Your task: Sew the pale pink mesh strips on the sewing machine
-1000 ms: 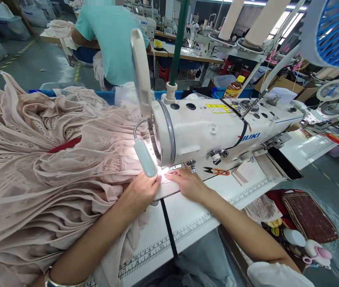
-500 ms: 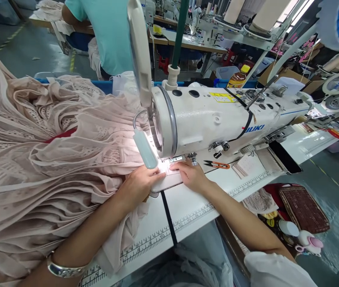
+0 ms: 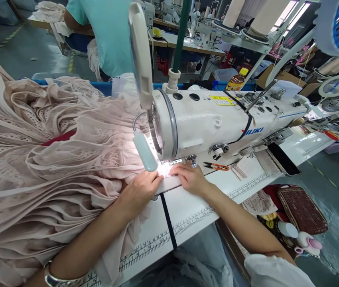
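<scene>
My left hand [image 3: 139, 191] and right hand [image 3: 191, 179] press flat on the pink fabric [image 3: 52, 159] under the sewing machine [image 3: 217, 119]; fabric heaps at nine o'clock, bare white table [image 3: 193, 211] at five, snips [image 3: 217, 166] at two

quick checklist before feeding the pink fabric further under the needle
1. Left hand flat on the pink fabric: ok.
2. Right hand on the fabric edge beside the needle area: ok.
3. Fingertips away from the needle: cannot tell, glare from the lamp hides it.
4. Work area lit: ok.
5. Scissors off the fabric, on the table: ok.
6. Fabric bulk piled at left, free of the sewing machine: cannot tell.
</scene>
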Demonstrator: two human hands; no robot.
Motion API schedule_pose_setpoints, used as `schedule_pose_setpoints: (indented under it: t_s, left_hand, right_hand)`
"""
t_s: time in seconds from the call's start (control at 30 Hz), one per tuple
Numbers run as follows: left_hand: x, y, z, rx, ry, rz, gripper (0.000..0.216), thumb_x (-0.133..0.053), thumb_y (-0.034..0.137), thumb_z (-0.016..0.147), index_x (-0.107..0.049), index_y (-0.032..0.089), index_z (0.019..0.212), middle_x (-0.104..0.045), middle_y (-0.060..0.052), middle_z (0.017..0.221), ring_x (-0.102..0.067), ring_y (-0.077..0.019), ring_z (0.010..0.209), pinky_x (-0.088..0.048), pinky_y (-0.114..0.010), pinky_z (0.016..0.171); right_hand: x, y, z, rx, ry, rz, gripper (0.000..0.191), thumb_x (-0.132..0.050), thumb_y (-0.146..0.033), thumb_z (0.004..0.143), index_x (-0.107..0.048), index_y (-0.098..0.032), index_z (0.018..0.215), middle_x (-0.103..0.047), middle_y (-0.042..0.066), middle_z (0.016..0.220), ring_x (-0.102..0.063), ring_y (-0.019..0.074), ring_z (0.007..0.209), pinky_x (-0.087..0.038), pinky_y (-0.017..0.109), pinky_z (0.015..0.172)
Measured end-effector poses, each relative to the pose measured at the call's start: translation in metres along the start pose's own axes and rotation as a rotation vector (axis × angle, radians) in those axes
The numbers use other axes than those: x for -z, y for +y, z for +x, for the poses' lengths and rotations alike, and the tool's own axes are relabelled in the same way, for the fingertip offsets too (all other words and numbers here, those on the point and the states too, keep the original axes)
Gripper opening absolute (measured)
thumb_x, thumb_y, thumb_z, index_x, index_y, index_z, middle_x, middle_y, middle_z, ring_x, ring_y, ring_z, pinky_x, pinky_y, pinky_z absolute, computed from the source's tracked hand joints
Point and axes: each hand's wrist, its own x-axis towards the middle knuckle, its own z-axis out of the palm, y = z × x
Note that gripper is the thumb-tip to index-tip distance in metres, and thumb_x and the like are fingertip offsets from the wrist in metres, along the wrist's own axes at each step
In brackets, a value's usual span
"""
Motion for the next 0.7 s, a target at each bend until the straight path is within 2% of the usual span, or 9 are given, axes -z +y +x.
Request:
schedule_pose_setpoints:
  t_s: [0.1, 0.23, 0.37, 0.5, 0.63, 0.7]
  left_hand:
    - [-0.001, 0.0016, 0.0003, 0.009, 0.002, -0.011, 0.026, -0.039, 0.004, 0.095, -0.062, 0.016, 0.094, -0.06, -0.004, 0.085, -0.053, -0.0171, 0.074, -0.04, -0.029, 0.065]
    - [-0.0024, 0.0047, 0.0011, 0.02, -0.015, -0.049, 0.024, -0.041, 0.003, 0.094, -0.062, 0.016, 0.091, -0.059, -0.005, 0.085, -0.053, -0.0186, 0.077, -0.04, -0.03, 0.067]
    - [-0.0032, 0.0025, -0.0001, 0.029, 0.012, -0.108, 0.025, -0.042, 0.003, 0.093, -0.062, 0.017, 0.09, -0.062, -0.005, 0.086, -0.055, -0.0198, 0.078, -0.041, -0.032, 0.067]
    - [-0.003, -0.0021, -0.0033, 0.037, 0.09, -0.168, 0.026, -0.039, 0.006, 0.093, -0.061, 0.016, 0.104, -0.066, -0.009, 0.103, -0.059, -0.0235, 0.097, -0.046, -0.036, 0.083]
    - [-0.0046, -0.0029, -0.005, 0.021, 0.076, -0.19, 0.03, -0.036, 0.006, 0.094, -0.057, 0.015, 0.114, -0.063, -0.013, 0.119, -0.057, -0.0255, 0.115, -0.047, -0.038, 0.094]
    - [-0.0055, -0.0023, -0.0047, 0.03, 0.062, -0.2, 0.032, -0.035, 0.005, 0.093, -0.056, 0.016, 0.115, -0.061, -0.014, 0.123, -0.055, -0.026, 0.12, -0.047, -0.038, 0.096]
  right_hand:
    - [0.0021, -0.0018, 0.001, 0.037, 0.027, 0.013, 0.037, -0.037, -0.006, 0.088, -0.069, -0.023, 0.094, -0.074, 0.0, 0.097, -0.067, 0.014, 0.092, -0.049, 0.026, 0.076]
    - [0.0056, -0.0042, 0.003, 0.136, 0.001, 0.023, 0.036, -0.042, -0.007, 0.086, -0.071, -0.023, 0.097, -0.073, 0.0, 0.095, -0.065, 0.014, 0.091, -0.05, 0.026, 0.077]
    - [0.0077, -0.0056, 0.0027, 0.216, -0.009, -0.026, 0.034, -0.047, -0.006, 0.084, -0.072, -0.024, 0.097, -0.07, 0.001, 0.095, -0.061, 0.0141, 0.089, -0.047, 0.025, 0.07]
    - [0.0081, -0.0065, -0.0002, 0.22, -0.039, -0.089, 0.032, -0.048, -0.004, 0.087, -0.072, -0.024, 0.095, -0.069, 0.001, 0.092, -0.059, 0.015, 0.092, -0.046, 0.025, 0.071]
    - [0.0057, -0.0051, -0.0029, 0.182, -0.053, -0.15, 0.035, -0.05, -0.004, 0.088, -0.074, -0.027, 0.1, -0.07, 0.002, 0.108, -0.06, 0.0155, 0.102, -0.048, 0.025, 0.071]
    - [0.0044, -0.004, -0.0036, 0.186, -0.046, -0.16, 0.037, -0.049, -0.004, 0.089, -0.074, -0.027, 0.102, -0.071, 0.001, 0.11, -0.061, 0.0156, 0.106, -0.05, 0.025, 0.074]
